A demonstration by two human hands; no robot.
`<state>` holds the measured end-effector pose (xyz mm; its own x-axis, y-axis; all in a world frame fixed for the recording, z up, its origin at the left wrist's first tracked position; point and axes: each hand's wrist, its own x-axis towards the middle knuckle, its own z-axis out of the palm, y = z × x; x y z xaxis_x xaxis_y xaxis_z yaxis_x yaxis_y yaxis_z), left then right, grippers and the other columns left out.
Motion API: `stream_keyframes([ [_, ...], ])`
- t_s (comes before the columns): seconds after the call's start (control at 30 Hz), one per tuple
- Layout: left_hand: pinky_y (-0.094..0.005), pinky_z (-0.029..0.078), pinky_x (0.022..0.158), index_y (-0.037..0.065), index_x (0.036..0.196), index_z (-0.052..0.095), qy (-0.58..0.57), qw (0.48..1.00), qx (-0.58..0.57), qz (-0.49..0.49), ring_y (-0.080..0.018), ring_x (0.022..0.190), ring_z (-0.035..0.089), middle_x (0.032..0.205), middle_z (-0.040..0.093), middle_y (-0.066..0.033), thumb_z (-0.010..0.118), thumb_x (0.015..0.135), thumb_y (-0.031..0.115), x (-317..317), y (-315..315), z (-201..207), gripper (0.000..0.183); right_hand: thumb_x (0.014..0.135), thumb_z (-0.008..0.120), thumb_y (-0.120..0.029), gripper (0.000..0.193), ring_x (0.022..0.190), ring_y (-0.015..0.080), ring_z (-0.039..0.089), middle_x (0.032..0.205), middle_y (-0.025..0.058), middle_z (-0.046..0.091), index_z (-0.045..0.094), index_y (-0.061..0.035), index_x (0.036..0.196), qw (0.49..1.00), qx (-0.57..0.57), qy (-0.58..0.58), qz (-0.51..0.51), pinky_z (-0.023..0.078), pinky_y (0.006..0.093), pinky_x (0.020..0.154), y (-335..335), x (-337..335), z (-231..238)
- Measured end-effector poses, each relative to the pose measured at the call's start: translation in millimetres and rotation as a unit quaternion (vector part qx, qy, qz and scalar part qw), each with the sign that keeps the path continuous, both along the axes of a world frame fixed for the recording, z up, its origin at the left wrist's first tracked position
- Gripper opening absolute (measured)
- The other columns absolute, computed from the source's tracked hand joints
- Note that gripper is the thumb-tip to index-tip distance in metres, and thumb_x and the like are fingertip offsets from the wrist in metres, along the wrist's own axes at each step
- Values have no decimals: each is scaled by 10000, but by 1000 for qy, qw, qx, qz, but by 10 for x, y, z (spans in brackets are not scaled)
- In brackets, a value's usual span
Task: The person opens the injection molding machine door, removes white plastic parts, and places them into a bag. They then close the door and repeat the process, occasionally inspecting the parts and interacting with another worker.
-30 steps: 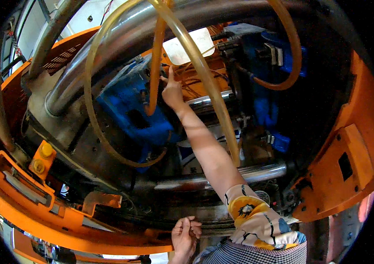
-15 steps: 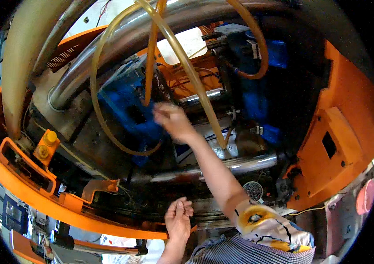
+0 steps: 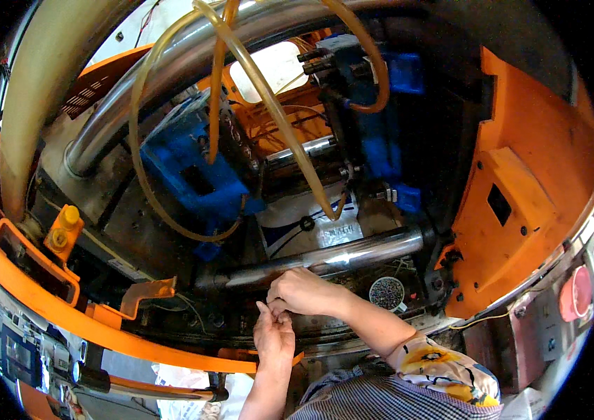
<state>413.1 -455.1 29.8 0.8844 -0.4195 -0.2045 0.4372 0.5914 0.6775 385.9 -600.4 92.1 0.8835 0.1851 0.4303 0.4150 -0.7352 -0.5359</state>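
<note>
My left hand (image 3: 274, 338) is raised at the front of the machine with its fingers curled. Just above and touching it at the fingertips is my right hand (image 3: 302, 292), pinched closed. Whatever lies between the fingers is hidden or too small to name. Both hands are in front of a shiny steel bar (image 3: 332, 257). Behind the bar, a white printed sheet (image 3: 297, 217) lies under the machine's opening. To the left of that opening is a blue metal block (image 3: 195, 157); another blue block (image 3: 381, 143) stands to its right.
Yellowish hoses (image 3: 269, 98) loop down over the opening. A cup of dark pellets (image 3: 386, 292) stands right of my hands. An orange rail (image 3: 164, 350) curves along the near left, and an orange panel (image 3: 514, 203) rises at right. A pink container (image 3: 576, 294) is at the far right.
My right hand has drawn back from beside the left blue block to meet my left hand. The view has shifted slightly, uncovering more of the white sheet.
</note>
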Motion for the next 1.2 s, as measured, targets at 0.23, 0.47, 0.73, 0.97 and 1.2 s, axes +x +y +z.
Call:
stream_keyframes([
  [0.23, -210, 419, 643, -22, 1053, 538, -16, 999, 48, 8, -123, 806, 543, 949, 602, -86, 549, 872, 322, -222, 47, 354, 389, 777, 618, -91, 99, 753, 231, 641, 824, 132, 652, 654, -12, 825, 945, 243, -180, -124, 498, 318, 670, -341, 772, 241],
  [0.47, -222, 391, 474, -37, 1024, 547, -64, 977, 195, -55, -118, 555, 507, 738, 588, -69, 455, 914, 379, -475, 102, 337, 440, 784, 611, -90, 141, 759, 283, 622, 813, 162, 643, 657, 16, 864, 770, 385, -407, -305, 466, 346, 679, -1245, 2472, 575],
  [0.73, -228, 392, 443, -40, 1016, 551, -68, 969, 234, -35, -112, 499, 491, 715, 581, -64, 452, 920, 365, -413, 186, 321, 428, 752, 639, -92, 119, 773, 331, 604, 803, 170, 636, 678, -7, 825, 795, 348, -325, -377, 458, 387, 693, -1393, 2845, 632],
  [0.97, -232, 386, 430, -35, 1010, 555, -59, 969, 240, -28, -110, 485, 485, 714, 586, -62, 454, 921, 356, -366, 190, 343, 414, 752, 641, -97, 115, 783, 342, 602, 809, 178, 633, 673, -1, 806, 779, 365, -350, -370, 457, 386, 704, -1337, 3040, 591],
  [1.2, -231, 388, 432, -36, 1012, 554, -59, 971, 227, -32, -107, 491, 489, 710, 585, -64, 460, 920, 351, -326, 194, 306, 409, 761, 644, -119, 127, 768, 354, 593, 810, 182, 624, 664, 2, 795, 750, 338, -411, -394, 450, 405, 691, -1477, 3367, 345],
])
